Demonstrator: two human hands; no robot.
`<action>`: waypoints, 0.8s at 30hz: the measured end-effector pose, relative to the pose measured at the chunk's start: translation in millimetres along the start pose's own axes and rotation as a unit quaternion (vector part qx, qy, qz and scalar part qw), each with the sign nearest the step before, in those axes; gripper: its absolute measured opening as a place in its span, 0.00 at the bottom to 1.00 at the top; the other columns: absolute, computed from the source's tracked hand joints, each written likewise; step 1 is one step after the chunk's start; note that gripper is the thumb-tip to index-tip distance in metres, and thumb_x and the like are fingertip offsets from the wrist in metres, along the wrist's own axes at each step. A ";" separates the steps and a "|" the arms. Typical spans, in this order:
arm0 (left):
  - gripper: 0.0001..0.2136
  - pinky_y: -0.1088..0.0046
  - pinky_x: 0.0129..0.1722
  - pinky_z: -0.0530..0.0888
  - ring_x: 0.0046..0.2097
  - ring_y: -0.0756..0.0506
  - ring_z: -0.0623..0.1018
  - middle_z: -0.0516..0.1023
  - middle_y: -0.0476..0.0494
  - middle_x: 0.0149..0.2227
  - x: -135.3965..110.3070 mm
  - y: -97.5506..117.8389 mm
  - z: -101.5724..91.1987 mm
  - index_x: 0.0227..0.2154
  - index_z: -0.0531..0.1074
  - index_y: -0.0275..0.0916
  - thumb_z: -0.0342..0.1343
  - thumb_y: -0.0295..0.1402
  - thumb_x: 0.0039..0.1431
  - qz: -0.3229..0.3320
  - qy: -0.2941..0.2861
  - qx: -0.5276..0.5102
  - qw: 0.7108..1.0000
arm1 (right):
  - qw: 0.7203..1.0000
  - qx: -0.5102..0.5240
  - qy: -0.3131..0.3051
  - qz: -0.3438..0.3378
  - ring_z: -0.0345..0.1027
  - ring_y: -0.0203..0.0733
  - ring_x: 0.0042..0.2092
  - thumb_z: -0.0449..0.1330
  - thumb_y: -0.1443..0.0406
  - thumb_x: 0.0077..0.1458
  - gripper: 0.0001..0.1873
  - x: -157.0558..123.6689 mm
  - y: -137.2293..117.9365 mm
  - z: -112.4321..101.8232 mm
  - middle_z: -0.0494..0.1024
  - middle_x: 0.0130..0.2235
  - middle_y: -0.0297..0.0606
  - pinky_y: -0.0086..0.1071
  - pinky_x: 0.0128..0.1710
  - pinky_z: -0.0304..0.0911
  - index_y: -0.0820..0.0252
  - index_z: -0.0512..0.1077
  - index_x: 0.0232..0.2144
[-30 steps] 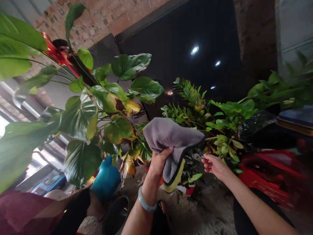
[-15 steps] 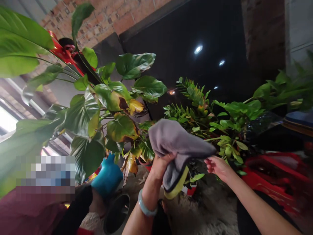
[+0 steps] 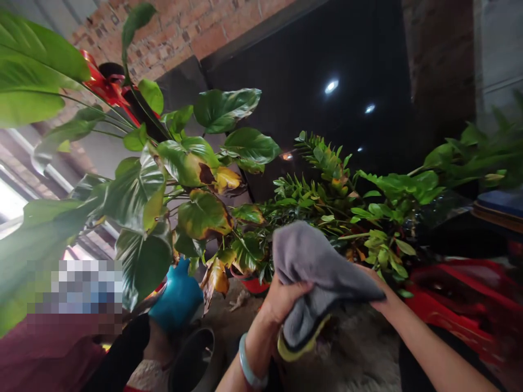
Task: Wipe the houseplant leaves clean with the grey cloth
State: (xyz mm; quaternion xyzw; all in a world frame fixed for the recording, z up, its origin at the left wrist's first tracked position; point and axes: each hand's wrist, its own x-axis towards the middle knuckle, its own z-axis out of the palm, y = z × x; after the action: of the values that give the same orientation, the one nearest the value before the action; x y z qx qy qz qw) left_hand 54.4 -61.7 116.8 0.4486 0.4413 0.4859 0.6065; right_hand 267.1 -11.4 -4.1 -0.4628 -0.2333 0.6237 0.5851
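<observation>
My left hand is closed around a grey cloth with a black edge and a yellow underside, its thumb pressed on top. The cloth is folded and bunched, its narrow corner pointing right. Behind that corner is my right hand; its fingers are hidden by the cloth, so I cannot see whether they grip it. A pale bracelet circles my left wrist. Beyond the cloth stand leafy potted plants, and a large-leaved plant with yellowed, browned leaves is to the left.
At lower left a person in a maroon top sits close by, near a blue vase-like object and a dark bucket. A red plastic object is on the right. A dark glossy panel stands behind the plants.
Both hands and the cloth have shifted right and slightly down. My right hand, earlier visible beside the cloth's corner, is now partly behind it.
</observation>
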 end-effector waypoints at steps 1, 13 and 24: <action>0.32 0.58 0.52 0.75 0.51 0.32 0.79 0.84 0.35 0.45 6.3 12.8 4.7 0.46 0.77 0.35 0.74 0.33 0.31 0.026 0.027 -0.011 0.999 | 1.000 0.005 0.006 0.004 0.66 0.35 0.19 0.67 0.68 0.42 0.09 -1.3 -0.8 0.8 0.76 0.19 0.31 0.28 0.18 0.63 0.56 0.69 0.19; 0.32 0.58 0.49 0.76 0.45 0.34 0.82 0.85 0.40 0.37 0.1 -40.4 -9.0 0.42 0.77 0.37 0.74 0.29 0.25 -0.042 0.009 -0.003 0.999 | 0.999 0.031 0.008 0.018 0.68 0.37 0.19 0.68 0.69 0.38 0.10 -0.7 0.5 3.0 0.76 0.18 0.32 0.27 0.18 0.61 0.57 0.69 0.18; 0.23 0.59 0.44 0.78 0.38 0.36 0.82 0.83 0.43 0.30 9.5 -19.7 -4.1 0.33 0.76 0.37 0.72 0.29 0.26 -0.011 0.127 -0.003 0.992 | 0.999 0.021 0.022 0.031 0.66 0.35 0.16 0.66 0.70 0.42 0.08 -4.5 -2.1 4.5 0.77 0.19 0.33 0.27 0.15 0.60 0.57 0.69 0.20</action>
State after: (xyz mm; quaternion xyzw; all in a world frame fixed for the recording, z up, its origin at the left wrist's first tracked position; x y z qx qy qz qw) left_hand 55.5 -54.3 95.9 0.3768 0.5177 0.5337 0.5524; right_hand 263.9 -14.1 1.1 -0.4711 -0.1929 0.6359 0.5801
